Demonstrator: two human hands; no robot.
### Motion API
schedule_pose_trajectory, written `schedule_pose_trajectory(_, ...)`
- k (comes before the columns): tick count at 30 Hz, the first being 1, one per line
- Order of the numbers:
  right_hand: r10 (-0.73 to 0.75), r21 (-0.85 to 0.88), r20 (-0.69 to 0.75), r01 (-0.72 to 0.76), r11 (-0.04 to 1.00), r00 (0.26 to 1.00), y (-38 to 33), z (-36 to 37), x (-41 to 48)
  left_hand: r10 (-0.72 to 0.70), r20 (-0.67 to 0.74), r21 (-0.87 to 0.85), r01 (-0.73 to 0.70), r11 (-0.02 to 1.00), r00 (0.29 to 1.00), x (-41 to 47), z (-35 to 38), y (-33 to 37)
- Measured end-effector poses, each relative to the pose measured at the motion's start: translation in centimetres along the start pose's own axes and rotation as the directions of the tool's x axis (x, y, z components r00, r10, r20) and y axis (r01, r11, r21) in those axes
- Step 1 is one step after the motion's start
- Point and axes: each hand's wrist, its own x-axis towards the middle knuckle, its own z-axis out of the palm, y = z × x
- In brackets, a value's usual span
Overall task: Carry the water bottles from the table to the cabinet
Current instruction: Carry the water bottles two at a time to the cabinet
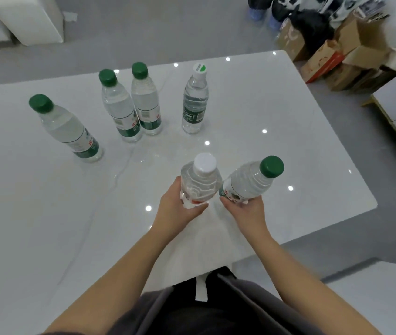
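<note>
On the white tabletop [276, 112], four bottles stand upright: a lone green-capped bottle [68, 129] at left, a touching green-capped pair [131, 105], then a white-capped bottle [195, 102]. Nearer, the left hand [177, 206] grips a white-capped bottle [200, 180], its label mostly hidden; the right hand [245, 209] grips a tilted green-capped bottle [252, 180], base hidden. Blurred boxes [337, 56] sit far right.

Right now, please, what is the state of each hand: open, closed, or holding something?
Left hand: closed around the white-capped bottle.
Right hand: closed around the green-capped bottle.
</note>
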Motion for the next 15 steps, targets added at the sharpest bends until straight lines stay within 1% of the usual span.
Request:
schedule_pose_trajectory(4,-0.037,0.029,-0.108,0.04,0.999,0.994,-1.3,-2.9,-1.1,0.044,0.052,-0.049,-0.042,0.998,0.998,0.0,1.6,2.6)
schedule_pose_trajectory(7,-0.045,0.047,-0.177,0.054,0.997,0.983,-1.4,-5.0,-2.2,0.093,0.099,-0.049,-0.089,0.995,0.991,-0.3,3.0,4.3)
schedule_pose_trajectory(11,-0.015,0.074,-0.248,0.034,0.997,0.969,-0.2,-8.1,-4.1,0.129,0.157,-0.066,-0.12,0.991,0.979,-1.3,5.5,5.7)
schedule_pose_trajectory(15,0.031,0.128,-0.292,0.006,0.992,0.956,1.5,-11.2,-6.7,0.137,0.209,-0.102,-0.118,0.988,0.968,-3.4,8.7,6.5)
